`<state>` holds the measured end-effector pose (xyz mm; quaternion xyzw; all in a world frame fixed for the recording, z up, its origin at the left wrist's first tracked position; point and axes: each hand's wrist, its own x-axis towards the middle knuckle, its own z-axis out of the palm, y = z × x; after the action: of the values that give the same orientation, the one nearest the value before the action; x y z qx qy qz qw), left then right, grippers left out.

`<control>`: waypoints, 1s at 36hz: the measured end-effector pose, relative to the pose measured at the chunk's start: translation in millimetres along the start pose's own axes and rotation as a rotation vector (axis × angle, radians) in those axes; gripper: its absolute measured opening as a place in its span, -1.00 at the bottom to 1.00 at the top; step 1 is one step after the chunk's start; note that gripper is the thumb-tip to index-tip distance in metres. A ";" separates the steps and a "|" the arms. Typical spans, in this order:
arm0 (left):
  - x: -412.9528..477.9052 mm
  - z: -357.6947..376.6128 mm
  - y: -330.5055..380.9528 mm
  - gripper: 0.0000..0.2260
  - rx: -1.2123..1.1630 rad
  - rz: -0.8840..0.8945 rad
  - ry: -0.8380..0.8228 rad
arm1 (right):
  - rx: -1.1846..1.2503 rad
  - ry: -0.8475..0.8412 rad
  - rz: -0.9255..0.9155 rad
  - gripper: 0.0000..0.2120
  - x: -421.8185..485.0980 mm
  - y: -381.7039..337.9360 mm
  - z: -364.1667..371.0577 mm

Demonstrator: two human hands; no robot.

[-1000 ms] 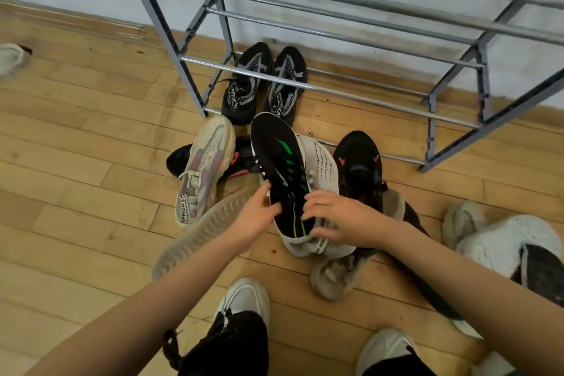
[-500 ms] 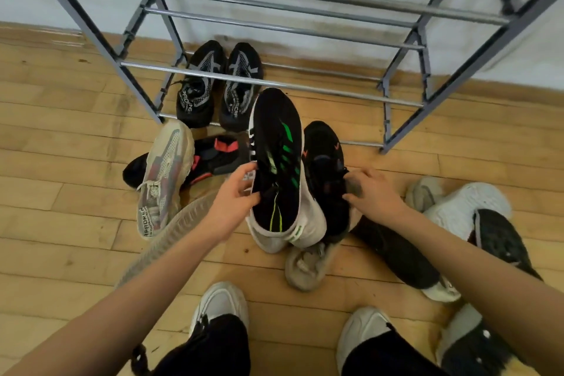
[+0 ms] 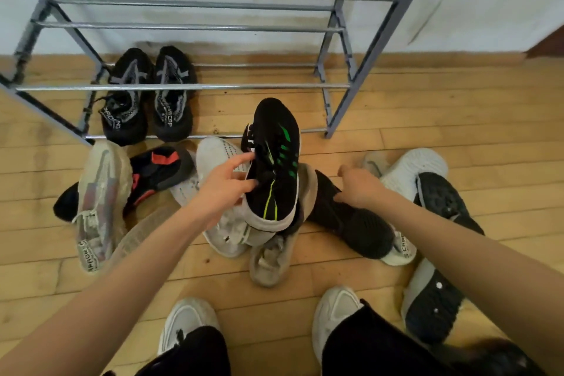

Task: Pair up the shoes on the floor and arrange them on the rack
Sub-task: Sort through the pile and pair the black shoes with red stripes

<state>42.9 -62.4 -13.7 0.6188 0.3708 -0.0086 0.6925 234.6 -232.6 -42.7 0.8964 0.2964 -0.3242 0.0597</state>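
A black shoe with green stripes is held up, toe toward the rack, over the pile on the floor. My left hand grips it at the collar on its left side. My right hand is to its right, with fingers curled down onto a black knit shoe lying on the floor. The grey metal rack stands against the wall. A pair of black and grey shoes sits side by side on its bottom tier.
Loose shoes lie around the pile: a beige and pink one, a black and red one, a white knit one, a worn beige one, and sole-up shoes at right. My own white shoes are at the bottom.
My right hand let go of the green-striped shoe and moved right onto the black shoe. My left hand now holds the green-striped shoe alone and has carried it right, uncovering the white knit shoe.
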 end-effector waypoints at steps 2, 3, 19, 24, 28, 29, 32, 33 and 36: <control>3.3 9.4 -3.1 -0.55 0.022 0.030 -0.014 | -0.049 -0.075 0.031 -0.52 -5.4 6.7 5.3; 3.9 13.4 -4.5 -0.54 0.034 0.035 -0.022 | -0.070 -0.096 0.022 -0.56 -7.7 9.8 9.8; -4.7 20.5 -21.6 -0.51 0.085 0.032 0.044 | 0.219 -0.253 0.045 -0.65 -4.9 25.1 23.5; -9.0 20.2 -26.5 -0.52 0.036 0.033 0.100 | 0.143 -0.074 -0.006 -0.67 -17.9 21.1 -15.1; -12.9 15.7 -30.8 -0.54 -0.009 0.020 0.119 | 0.003 0.190 -0.042 -0.65 -27.3 11.1 -44.9; -13.6 14.5 -32.3 -0.54 -0.028 0.009 0.126 | -0.029 0.213 -0.037 -0.65 -28.1 7.2 -47.1; -14.0 14.0 -35.6 -0.57 -0.078 -0.032 0.151 | -0.169 0.192 -0.064 -0.61 -28.1 -6.1 -36.7; -14.0 14.2 -36.2 -0.58 -0.093 -0.045 0.156 | -0.173 0.137 -0.118 -0.55 -27.2 -10.3 -27.8; -13.9 14.0 -37.3 -0.59 -0.123 -0.063 0.154 | -0.037 -0.153 -0.267 -0.49 -24.0 -21.2 4.4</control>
<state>22.3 -89.4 -38.8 0.5621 0.4420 0.0401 0.6979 205.3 -228.4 -29.6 0.8206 0.4133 -0.3910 0.0549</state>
